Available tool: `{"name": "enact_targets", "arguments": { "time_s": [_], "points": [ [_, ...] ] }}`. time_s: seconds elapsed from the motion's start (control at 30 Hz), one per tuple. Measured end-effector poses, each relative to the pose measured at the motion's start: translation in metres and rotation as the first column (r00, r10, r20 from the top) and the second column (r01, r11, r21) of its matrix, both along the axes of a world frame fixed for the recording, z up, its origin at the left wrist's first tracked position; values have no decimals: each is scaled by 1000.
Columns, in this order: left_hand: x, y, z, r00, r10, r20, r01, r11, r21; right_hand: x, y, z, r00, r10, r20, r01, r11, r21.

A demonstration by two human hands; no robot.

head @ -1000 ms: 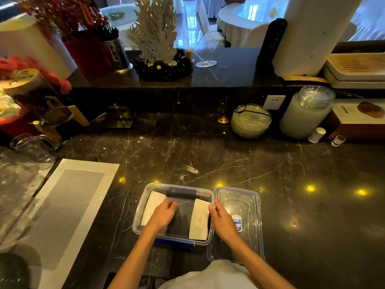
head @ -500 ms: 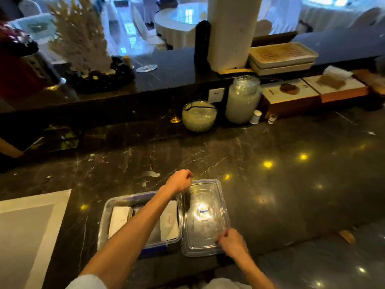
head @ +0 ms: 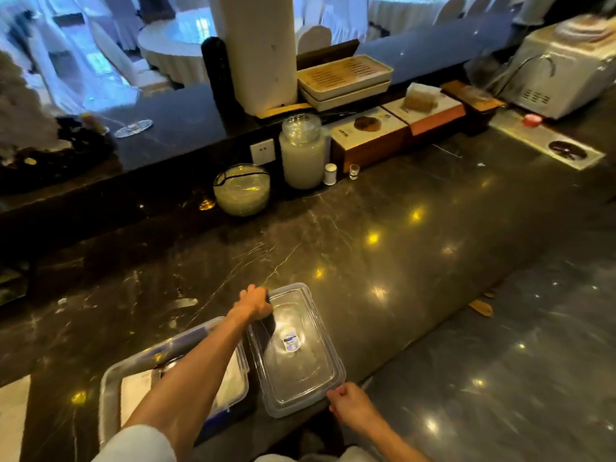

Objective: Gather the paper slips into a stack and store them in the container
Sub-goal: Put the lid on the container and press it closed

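A clear plastic container (head: 110, 391) sits at the near edge of the dark marble counter, with white paper slips (head: 133, 393) lying inside it. My left forearm crosses over it and hides much of its inside. Just to its right lies the clear lid (head: 300, 371), flat, with a small blue label. My left hand (head: 253, 303) grips the lid's far left corner. My right hand (head: 350, 403) is closed on the lid's near right corner.
A round glass bowl (head: 241, 190), a tall glass jar (head: 302, 151), a small white bottle (head: 330, 174) and a shot glass (head: 354, 171) stand along the back wall. Wooden boxes (head: 370, 141) lie further right. A pale placemat (head: 13, 418) lies at far left.
Both hands left the slips in the container and moved to the lid, left to its far corner, right to its near corner. The view swung to the right.
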State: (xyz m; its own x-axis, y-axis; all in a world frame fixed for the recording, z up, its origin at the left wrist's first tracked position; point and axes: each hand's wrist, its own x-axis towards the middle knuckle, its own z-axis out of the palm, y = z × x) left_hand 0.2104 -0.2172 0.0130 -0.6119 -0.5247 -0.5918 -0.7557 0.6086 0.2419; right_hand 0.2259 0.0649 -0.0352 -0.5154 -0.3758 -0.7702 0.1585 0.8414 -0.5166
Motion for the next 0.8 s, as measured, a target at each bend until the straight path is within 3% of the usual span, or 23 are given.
{"name": "enact_targets", "arguments": {
  "time_s": [0.1,0.23,0.4,0.47,0.57,0.8],
  "points": [
    [-10,14,12,997,-5,-80,-1,997,-72,-7,5,2,986,-165,-4,163,980,-111],
    [-15,25,38,974,-76,-212,59,995,-86,-25,9,9,853,-504,133,521,835,-177],
    [18,9,76,886,54,-460,-65,998,-9,-59,-6,25,772,-586,246,636,699,-329],
    [46,-5,84,884,88,-459,-145,985,-90,-61,-29,35,795,-553,248,605,693,-393],
    [103,-29,88,861,242,-446,-336,931,-143,-50,-77,47,887,-424,184,459,761,-458],
    [277,-57,72,692,644,-325,-682,732,-1,20,-171,59,997,-73,32,78,840,-537]
  ]
}}
